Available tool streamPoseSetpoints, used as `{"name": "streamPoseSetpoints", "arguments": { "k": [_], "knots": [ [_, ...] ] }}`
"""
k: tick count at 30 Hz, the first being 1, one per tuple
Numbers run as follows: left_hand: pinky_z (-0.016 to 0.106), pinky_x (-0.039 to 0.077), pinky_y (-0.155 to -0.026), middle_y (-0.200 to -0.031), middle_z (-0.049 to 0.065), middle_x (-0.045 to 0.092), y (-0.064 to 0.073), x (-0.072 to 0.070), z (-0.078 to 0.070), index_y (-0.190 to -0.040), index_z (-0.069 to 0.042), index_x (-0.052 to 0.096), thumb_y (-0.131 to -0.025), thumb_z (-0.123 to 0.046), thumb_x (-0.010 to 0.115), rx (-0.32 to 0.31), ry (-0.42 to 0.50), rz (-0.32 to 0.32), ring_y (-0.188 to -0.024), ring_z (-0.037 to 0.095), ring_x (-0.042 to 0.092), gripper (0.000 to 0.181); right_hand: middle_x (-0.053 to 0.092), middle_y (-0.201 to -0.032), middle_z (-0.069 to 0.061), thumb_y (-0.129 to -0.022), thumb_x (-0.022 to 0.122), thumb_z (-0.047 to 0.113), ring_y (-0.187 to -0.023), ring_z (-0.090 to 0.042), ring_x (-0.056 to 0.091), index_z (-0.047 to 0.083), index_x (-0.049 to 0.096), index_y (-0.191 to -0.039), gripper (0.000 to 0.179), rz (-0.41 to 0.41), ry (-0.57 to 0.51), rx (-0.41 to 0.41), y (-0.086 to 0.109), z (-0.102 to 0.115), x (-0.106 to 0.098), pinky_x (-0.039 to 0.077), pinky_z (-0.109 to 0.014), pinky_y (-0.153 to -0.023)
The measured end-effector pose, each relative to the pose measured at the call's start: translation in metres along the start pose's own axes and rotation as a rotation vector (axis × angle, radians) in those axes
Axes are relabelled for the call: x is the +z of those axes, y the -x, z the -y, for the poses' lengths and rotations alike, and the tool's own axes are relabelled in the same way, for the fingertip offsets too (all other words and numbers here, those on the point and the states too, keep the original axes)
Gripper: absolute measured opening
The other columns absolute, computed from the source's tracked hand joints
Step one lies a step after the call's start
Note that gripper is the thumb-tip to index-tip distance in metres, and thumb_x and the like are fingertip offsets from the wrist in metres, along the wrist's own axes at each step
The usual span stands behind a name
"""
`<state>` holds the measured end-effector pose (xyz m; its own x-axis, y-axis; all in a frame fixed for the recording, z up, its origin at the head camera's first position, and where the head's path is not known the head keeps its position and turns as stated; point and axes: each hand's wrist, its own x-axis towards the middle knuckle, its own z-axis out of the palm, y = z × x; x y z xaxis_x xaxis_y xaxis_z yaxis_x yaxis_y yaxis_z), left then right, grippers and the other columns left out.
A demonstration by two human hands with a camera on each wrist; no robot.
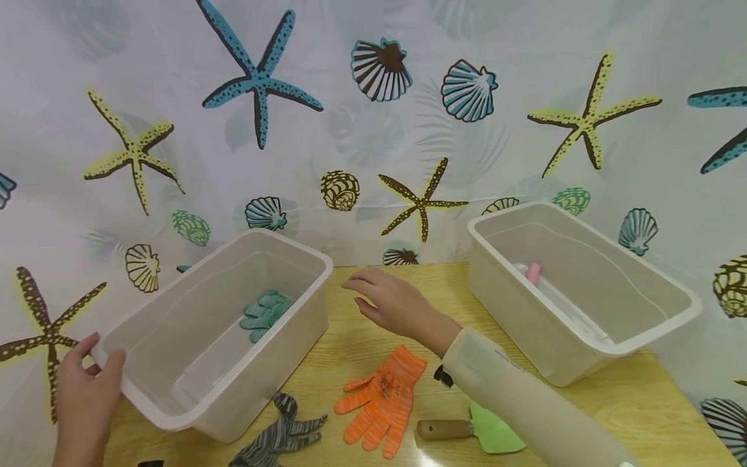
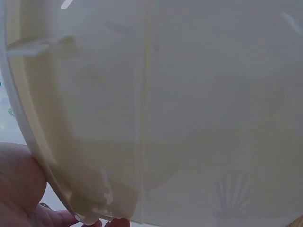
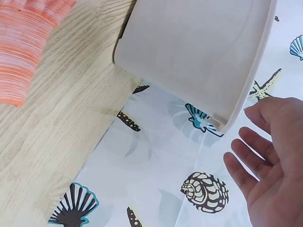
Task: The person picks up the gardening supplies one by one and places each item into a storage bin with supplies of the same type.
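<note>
My left hand [image 1: 90, 389] grips the near left corner of a whitish plastic bin [image 1: 312, 324], thumb and fingers about its rim. The left wrist view shows fingertips [image 2: 116, 222] at the edge of the bin's wall. A green knit glove [image 1: 267, 312] lies inside this bin. My right hand [image 1: 390, 299] hangs in the air just right of the bin's far right corner, fingers loosely bent with nothing in them. From the right wrist, its fingers [image 3: 253, 146] show apart from the bin's rim [image 3: 236, 111]. Below it, an orange glove [image 1: 385, 402] lies on the table.
A second whitish bin [image 1: 513, 318] stands at the right, with a pink item [image 1: 533, 273] inside. Along the front lie a grey striped glove [image 1: 280, 431] and a green trowel [image 1: 496, 431] with a wooden handle, partly behind my right sleeve. A patterned curtain [image 1: 373, 143] hangs behind the wooden table.
</note>
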<state>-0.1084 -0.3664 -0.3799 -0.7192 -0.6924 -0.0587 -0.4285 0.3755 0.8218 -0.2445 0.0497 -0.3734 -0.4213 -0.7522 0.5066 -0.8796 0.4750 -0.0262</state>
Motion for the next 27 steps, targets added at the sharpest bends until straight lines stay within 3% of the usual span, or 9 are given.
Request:
{"name": "streamPoseSetpoints", "arguments": {
  "k": [3,6,9,13,16,19,23,27],
  "knots": [
    [0.019,0.047,-0.046,-0.139,0.020,0.025,0.001,0.003,-0.002,-0.141,-0.008,0.016,-0.087,-0.024,0.045,0.001,0.005,0.001,-0.098,0.037,0.049,0.064,0.053,-0.116,-0.003,-0.084,0.060,0.016,-0.108,-0.015,0.048,0.011,0.053,-0.120,0.038,-0.042,-0.001,-0.043,-0.008,-0.002,0.006,0.038,-0.028,-0.090],
    [0.022,0.048,-0.047,-0.137,0.022,0.028,0.000,0.005,-0.003,-0.141,-0.008,0.015,-0.087,-0.023,0.045,0.019,0.012,0.016,-0.092,0.034,0.051,0.063,0.053,-0.117,-0.004,-0.084,0.061,0.017,-0.108,-0.017,0.048,0.010,0.053,-0.120,0.038,-0.075,-0.030,-0.078,-0.015,-0.004,0.010,0.037,-0.029,-0.091],
    [0.023,0.049,-0.048,-0.135,0.023,0.031,-0.001,0.006,-0.003,-0.141,-0.008,0.016,-0.087,-0.021,0.044,0.047,0.016,0.016,-0.078,0.020,0.054,0.062,0.054,-0.115,-0.004,-0.085,0.060,0.021,-0.106,-0.016,0.048,0.009,0.055,-0.118,0.036,-0.094,-0.064,-0.087,-0.020,-0.006,0.016,0.036,-0.028,-0.091],
    [0.021,0.047,-0.046,-0.130,0.025,0.036,-0.001,0.006,-0.002,-0.140,-0.005,0.019,-0.086,-0.019,0.045,0.084,0.020,0.001,-0.063,0.000,0.048,0.061,0.054,-0.112,-0.003,-0.086,0.058,0.023,-0.105,-0.015,0.049,0.010,0.057,-0.115,0.032,-0.105,-0.084,-0.090,-0.028,-0.007,0.022,0.035,-0.026,-0.092],
    [0.020,0.047,-0.045,-0.128,0.024,0.037,-0.001,0.006,0.000,-0.139,-0.004,0.021,-0.086,-0.018,0.045,0.091,0.023,-0.013,-0.060,-0.003,0.046,0.060,0.055,-0.109,-0.002,-0.086,0.058,0.023,-0.103,-0.014,0.049,0.011,0.059,-0.111,0.028,-0.112,-0.090,-0.090,-0.035,-0.008,0.026,0.035,-0.025,-0.092],
    [0.018,0.045,-0.043,-0.129,0.021,0.036,-0.001,0.005,0.000,-0.139,-0.006,0.023,-0.086,-0.020,0.046,0.086,-0.002,-0.036,-0.064,0.005,0.049,0.059,0.055,-0.105,0.001,-0.086,0.057,0.025,-0.100,-0.011,0.049,0.013,0.060,-0.105,0.023,-0.104,-0.088,-0.081,-0.042,-0.009,0.028,0.036,-0.024,-0.090],
    [0.012,0.041,-0.042,-0.134,0.017,0.030,-0.001,0.007,0.000,-0.139,-0.010,0.027,-0.086,-0.023,0.046,0.077,-0.037,-0.075,-0.088,0.027,0.052,0.057,0.056,-0.099,0.005,-0.084,0.060,0.028,-0.094,-0.007,0.049,0.014,0.062,-0.098,0.020,-0.066,-0.125,-0.068,-0.050,-0.011,0.027,0.038,-0.020,-0.086],
    [0.009,0.040,-0.044,-0.135,0.014,0.030,-0.002,0.011,0.000,-0.138,-0.012,0.030,-0.087,-0.023,0.047,0.075,-0.015,-0.093,-0.099,0.032,0.048,0.056,0.056,-0.093,0.006,-0.079,0.065,0.025,-0.087,-0.005,0.050,0.015,0.064,-0.091,0.016,-0.037,-0.203,-0.036,-0.054,-0.014,0.026,0.040,-0.017,-0.080]
  ]
}}
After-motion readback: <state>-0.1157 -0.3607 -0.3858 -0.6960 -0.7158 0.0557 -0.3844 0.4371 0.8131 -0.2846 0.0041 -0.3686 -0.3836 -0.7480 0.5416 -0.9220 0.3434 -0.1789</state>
